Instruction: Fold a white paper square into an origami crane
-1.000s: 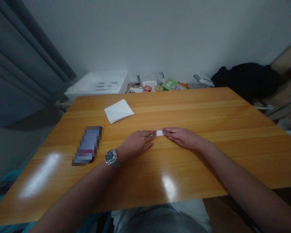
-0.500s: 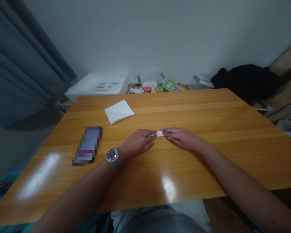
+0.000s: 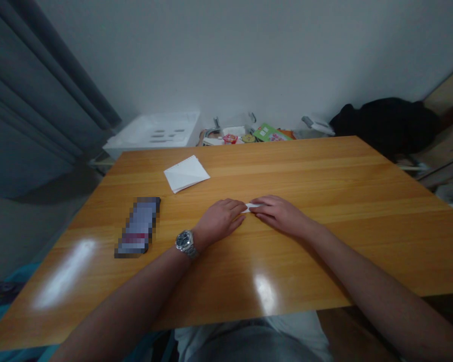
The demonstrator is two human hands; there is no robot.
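From my remote seat I see a left hand point(image 3: 221, 221) and a right hand point(image 3: 279, 215) meeting over a narrow white paper point(image 3: 253, 205) on a wooden table point(image 3: 324, 171). Each hand's fingers lie close together, tips on the paper; whether they pinch or only press, I cannot tell. I judge the handling under way: the paper is narrow, not yet released; remaining work is hidden beneath the fingers. Beyond the grip, leftward, lie white sheets point(image 3: 186, 173), untouched; left of it, a blurred phone point(image 3: 139, 226).
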